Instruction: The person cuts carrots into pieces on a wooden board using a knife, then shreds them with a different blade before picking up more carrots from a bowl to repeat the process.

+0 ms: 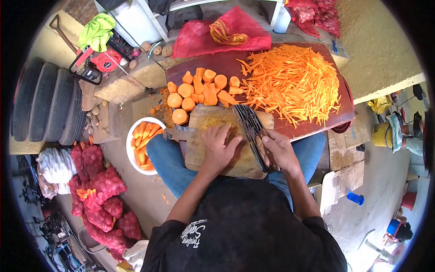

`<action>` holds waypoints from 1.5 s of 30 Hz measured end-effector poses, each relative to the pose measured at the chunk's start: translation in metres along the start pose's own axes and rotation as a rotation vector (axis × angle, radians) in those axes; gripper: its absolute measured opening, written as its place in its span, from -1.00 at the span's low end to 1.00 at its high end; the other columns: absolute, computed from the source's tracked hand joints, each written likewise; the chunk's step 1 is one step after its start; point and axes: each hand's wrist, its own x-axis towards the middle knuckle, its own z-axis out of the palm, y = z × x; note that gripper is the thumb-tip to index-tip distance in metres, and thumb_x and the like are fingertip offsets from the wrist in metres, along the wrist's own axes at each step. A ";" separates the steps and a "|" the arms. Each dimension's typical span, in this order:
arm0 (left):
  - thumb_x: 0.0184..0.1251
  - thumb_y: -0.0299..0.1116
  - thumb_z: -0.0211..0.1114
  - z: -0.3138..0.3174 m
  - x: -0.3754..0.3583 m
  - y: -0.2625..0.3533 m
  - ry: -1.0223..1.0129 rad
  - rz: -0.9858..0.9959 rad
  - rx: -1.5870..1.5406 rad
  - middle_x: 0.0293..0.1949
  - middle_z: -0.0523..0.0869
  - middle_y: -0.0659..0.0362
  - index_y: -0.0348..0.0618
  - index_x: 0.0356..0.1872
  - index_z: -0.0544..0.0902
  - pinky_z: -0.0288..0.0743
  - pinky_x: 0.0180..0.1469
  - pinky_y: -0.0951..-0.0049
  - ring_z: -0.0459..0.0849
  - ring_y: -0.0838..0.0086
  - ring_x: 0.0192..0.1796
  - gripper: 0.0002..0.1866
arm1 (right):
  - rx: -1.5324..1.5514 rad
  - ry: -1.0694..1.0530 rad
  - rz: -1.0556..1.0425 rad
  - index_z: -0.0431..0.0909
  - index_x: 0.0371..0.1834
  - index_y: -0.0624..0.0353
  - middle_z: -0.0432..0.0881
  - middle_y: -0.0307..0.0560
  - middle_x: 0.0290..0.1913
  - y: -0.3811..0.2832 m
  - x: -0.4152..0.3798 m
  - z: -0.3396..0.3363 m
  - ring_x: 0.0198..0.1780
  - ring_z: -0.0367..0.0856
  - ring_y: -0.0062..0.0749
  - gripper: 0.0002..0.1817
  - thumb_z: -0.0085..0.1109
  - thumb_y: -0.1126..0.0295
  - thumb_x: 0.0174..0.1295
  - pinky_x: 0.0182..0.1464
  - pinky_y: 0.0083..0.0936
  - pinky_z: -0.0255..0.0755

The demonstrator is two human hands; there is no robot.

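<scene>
A worn wooden cutting board (204, 115) lies across my lap, its handle pointing left. My left hand (218, 147) rests on the board with fingers spread and thumb apart; I see nothing held in it. At the right side of the board, my right hand (278, 149) is closed on a knife (247, 124) with a wide, dark, streaked blade. The blade slants across the board, apart from my left hand. Beyond the board, peeled carrot chunks (186, 90) sit on the left of a dark red table (342, 90), and a large heap of carrot sticks (292, 84) covers its right.
A white basin (132, 156) of carrot pieces stands left of my knee. Red mesh sacks (102, 199) and tires (50, 102) are farther left. A red mesh bag (226, 34) lies behind the table. Flattened cardboard (349, 163) and a blue object (355, 198) are on the right.
</scene>
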 end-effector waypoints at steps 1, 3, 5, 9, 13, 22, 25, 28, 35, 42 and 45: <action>0.42 -0.42 0.59 0.003 0.003 -0.002 0.055 -0.019 -0.057 0.05 0.80 -0.02 -0.32 0.23 0.78 0.59 0.27 0.15 0.74 0.08 0.16 -0.59 | -0.229 0.056 -0.167 0.65 0.24 0.27 0.74 -0.09 -0.34 0.001 -0.003 0.003 -0.44 0.74 -0.43 -0.76 0.24 0.34 0.70 -0.43 -0.46 0.57; 0.45 -0.50 0.55 0.010 0.016 -0.004 0.160 -0.048 -0.176 0.03 0.80 0.01 -0.33 0.23 0.77 0.57 0.36 0.22 0.74 0.16 0.22 -0.62 | -0.689 0.181 -0.502 0.65 0.30 0.28 0.79 0.05 -0.29 0.000 -0.009 0.012 -0.30 0.86 -0.20 -0.70 0.31 0.38 0.64 -0.24 -0.29 0.73; 0.45 -0.61 0.49 -0.004 0.026 -0.007 0.200 -0.060 -0.282 0.13 0.78 0.03 -0.32 0.31 0.72 0.55 0.43 0.29 0.72 0.24 0.28 -0.58 | -0.939 0.171 -0.561 0.67 0.40 0.23 0.85 0.16 -0.03 -0.008 -0.019 0.011 0.05 0.88 0.09 -0.54 0.46 0.44 0.46 0.14 -0.10 0.73; 0.33 -0.52 0.59 -0.029 0.053 0.010 0.081 0.080 -0.234 0.26 0.71 0.01 -0.20 0.41 0.68 0.44 0.52 0.17 0.64 0.15 0.37 -0.40 | -1.312 0.166 -0.687 0.71 0.39 0.14 0.83 0.05 0.10 -0.015 -0.026 0.009 0.10 0.81 -0.02 -0.46 0.49 0.48 0.29 0.16 -0.11 0.67; 0.14 -0.14 0.79 -0.017 0.075 0.026 -0.173 0.200 0.099 0.33 0.67 0.00 -0.05 0.46 0.69 0.27 0.55 -0.12 0.49 -0.05 0.46 -0.19 | -1.503 0.168 -0.710 0.73 0.35 0.08 0.78 -0.06 0.03 -0.029 -0.033 0.007 -0.02 0.73 -0.12 -0.46 0.42 0.49 0.23 0.10 -0.13 0.62; 0.26 0.09 0.71 0.051 0.198 0.020 -0.090 0.452 0.378 0.30 0.69 -0.01 -0.14 0.47 0.69 0.35 0.42 -0.17 0.55 -0.04 0.41 -0.17 | -1.686 0.441 -0.857 0.74 0.21 0.07 0.72 -0.16 -0.09 -0.057 -0.024 -0.030 -0.05 0.73 -0.17 -0.59 0.29 0.39 0.28 0.05 -0.19 0.62; 0.32 0.03 0.68 0.055 0.181 0.020 -0.089 0.363 0.231 0.24 0.72 -0.01 -0.15 0.40 0.74 0.36 0.41 -0.18 0.59 -0.04 0.35 -0.28 | -1.652 0.389 -0.785 0.74 0.22 0.07 0.73 -0.17 -0.07 -0.040 -0.026 -0.027 -0.03 0.73 -0.19 -0.59 0.29 0.37 0.29 0.06 -0.19 0.62; 0.26 0.10 0.72 0.053 0.140 0.021 -0.119 0.364 0.133 0.23 0.73 -0.02 -0.15 0.38 0.77 0.35 0.44 -0.16 0.61 -0.05 0.36 -0.24 | -1.622 0.347 -0.740 0.75 0.24 0.07 0.73 -0.18 -0.04 -0.014 -0.026 -0.024 -0.01 0.72 -0.21 -0.58 0.29 0.37 0.30 0.06 -0.20 0.61; 0.31 0.02 0.68 0.058 0.139 -0.004 -0.035 0.361 0.414 0.29 0.68 0.06 -0.08 0.36 0.77 0.26 0.40 -0.17 0.61 0.06 0.38 -0.33 | -1.506 0.335 -0.757 0.75 0.25 0.05 0.78 -0.17 -0.04 -0.013 -0.022 -0.007 -0.03 0.73 -0.16 -0.56 0.39 0.47 0.27 0.05 -0.13 0.62; 0.40 -0.30 0.65 0.031 0.119 -0.022 0.105 0.323 0.250 0.20 0.74 0.10 -0.10 0.23 0.82 0.32 0.39 -0.01 0.67 0.11 0.27 -0.58 | -1.324 0.283 -0.685 0.71 0.27 0.15 0.82 -0.02 -0.02 0.002 -0.037 -0.001 -0.01 0.79 -0.03 -0.57 0.39 0.44 0.31 0.11 -0.06 0.65; 0.40 -0.30 0.66 0.011 0.083 -0.036 0.098 0.228 0.244 0.19 0.74 0.08 -0.12 0.20 0.83 0.33 0.39 0.01 0.66 0.09 0.26 -0.60 | -1.197 0.216 -0.741 0.69 0.28 0.23 0.82 0.08 -0.05 0.011 -0.038 0.004 0.02 0.80 0.07 -0.58 0.43 0.42 0.36 0.14 0.00 0.65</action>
